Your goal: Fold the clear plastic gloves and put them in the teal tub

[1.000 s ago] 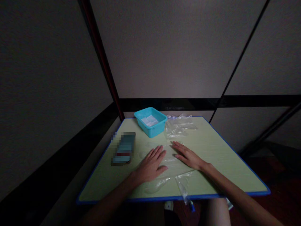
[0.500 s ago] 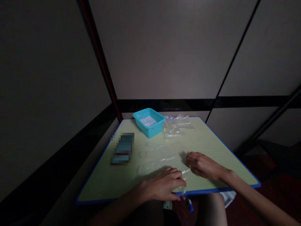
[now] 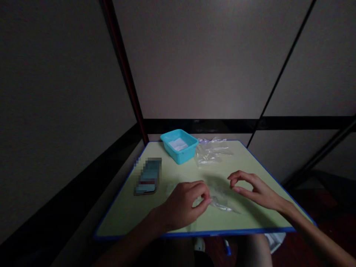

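Observation:
My left hand pinches the edge of a clear plastic bag between thumb and forefinger, just above the table's front half. Part of the bag trails to the right of the fingertips, and more of it lies flat behind that hand. To the right, my right hand hovers over the table with thumb and fingers curved apart and nothing visible between them. More clear plastic bags lie crumpled farther back.
A turquoise basket with white paper inside stands at the back. A blurred-out phone rests on the left of the table, which has a blue edge. A wall rises behind. Below the front edge is a blue object.
My left hand has risen from the table with the bag's edge pinched in it. My right hand has lifted slightly and moved right, its fingers opening apart. The view has shifted a little.

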`<state>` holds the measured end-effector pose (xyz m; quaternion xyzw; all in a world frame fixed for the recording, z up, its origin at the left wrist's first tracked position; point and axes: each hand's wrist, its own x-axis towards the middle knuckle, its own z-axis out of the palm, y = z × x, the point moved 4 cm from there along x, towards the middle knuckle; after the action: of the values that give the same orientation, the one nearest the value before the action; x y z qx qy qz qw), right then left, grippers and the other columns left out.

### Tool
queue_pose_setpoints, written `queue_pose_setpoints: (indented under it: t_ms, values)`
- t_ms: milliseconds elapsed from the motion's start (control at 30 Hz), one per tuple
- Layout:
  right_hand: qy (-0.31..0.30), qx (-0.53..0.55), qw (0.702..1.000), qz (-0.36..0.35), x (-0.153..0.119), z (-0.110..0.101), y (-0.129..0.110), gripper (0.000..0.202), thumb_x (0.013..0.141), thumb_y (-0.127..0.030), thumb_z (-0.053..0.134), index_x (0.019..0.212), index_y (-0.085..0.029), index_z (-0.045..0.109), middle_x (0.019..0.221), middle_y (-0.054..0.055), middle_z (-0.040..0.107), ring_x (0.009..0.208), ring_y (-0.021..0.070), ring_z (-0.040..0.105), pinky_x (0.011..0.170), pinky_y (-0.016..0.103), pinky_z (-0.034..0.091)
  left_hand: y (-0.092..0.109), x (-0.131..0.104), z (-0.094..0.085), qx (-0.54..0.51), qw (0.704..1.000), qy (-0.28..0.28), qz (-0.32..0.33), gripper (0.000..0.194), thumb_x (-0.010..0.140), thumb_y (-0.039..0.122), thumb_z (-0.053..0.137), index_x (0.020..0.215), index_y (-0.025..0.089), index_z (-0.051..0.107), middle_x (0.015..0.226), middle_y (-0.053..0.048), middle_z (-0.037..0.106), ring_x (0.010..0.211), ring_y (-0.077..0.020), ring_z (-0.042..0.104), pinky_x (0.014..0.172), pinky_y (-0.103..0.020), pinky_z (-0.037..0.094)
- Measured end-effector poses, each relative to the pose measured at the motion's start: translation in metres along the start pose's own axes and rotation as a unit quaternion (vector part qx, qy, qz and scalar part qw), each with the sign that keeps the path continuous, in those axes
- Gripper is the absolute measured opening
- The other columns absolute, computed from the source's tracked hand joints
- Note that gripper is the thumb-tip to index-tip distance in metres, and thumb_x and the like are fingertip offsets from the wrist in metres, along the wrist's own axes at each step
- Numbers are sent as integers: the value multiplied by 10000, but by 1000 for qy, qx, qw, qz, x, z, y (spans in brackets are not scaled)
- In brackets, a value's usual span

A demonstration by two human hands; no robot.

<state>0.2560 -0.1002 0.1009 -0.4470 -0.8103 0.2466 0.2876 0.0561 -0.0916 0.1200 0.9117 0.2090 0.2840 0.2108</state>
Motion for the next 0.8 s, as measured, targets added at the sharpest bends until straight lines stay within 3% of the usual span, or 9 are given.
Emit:
queue_pose_setpoints:
  t_ms: [133,233,300,400,533,667,800]
  values:
    - [-61,-5,998,-4,-5,15,-29,541,622,-326,677,1093,-222,430,1072,55,520,983,219,494,830,334,388,16,10,-21,-25,997,67,-20,65,763,156,494,709,171,460,707,2,568,631,-102,526,548,-199,390]
    - [-48,24,998,39,-7,18,-40,494,695,-225,599,1135,-238,374,910,27,568,875,185,543,777,325,415,22,19,-35,-116,986,109,-56,105,762,178,499,673,172,444,659,19,556,566,-91,549,484,-180,389]
    - [-26,110,992,57,-4,12,-42,441,736,-193,551,1125,-236,347,776,-3,571,754,153,568,700,295,441,16,25,-44,-216,960,148,-100,123,765,204,496,672,173,421,648,30,550,501,-82,565,423,-161,375]
    - [21,255,962,91,7,-1,-31,489,711,-213,593,1114,-232,317,681,-34,556,580,117,556,554,248,444,-9,34,-50,-328,907,206,-166,170,746,266,515,679,176,387,617,41,548,430,-88,567,354,-146,342]
    - [79,327,931,145,23,-3,7,527,634,-238,646,1069,-212,349,657,-36,576,521,108,540,516,243,430,-63,38,-29,-396,859,203,-253,189,706,290,532,690,173,385,628,27,575,446,-100,584,357,-137,336]
    - [72,275,938,201,32,18,56,482,612,-270,615,1018,-182,370,647,-24,591,515,122,555,537,272,443,-117,28,9,-367,832,201,-364,126,662,222,537,686,170,425,588,31,558,504,-102,589,378,-131,346]
    - [89,170,962,196,39,32,94,425,609,-322,572,958,-176,380,578,-42,547,514,140,544,504,285,439,-145,17,38,-350,819,196,-411,86,632,149,528,638,161,443,573,19,560,535,-102,576,387,-133,366]
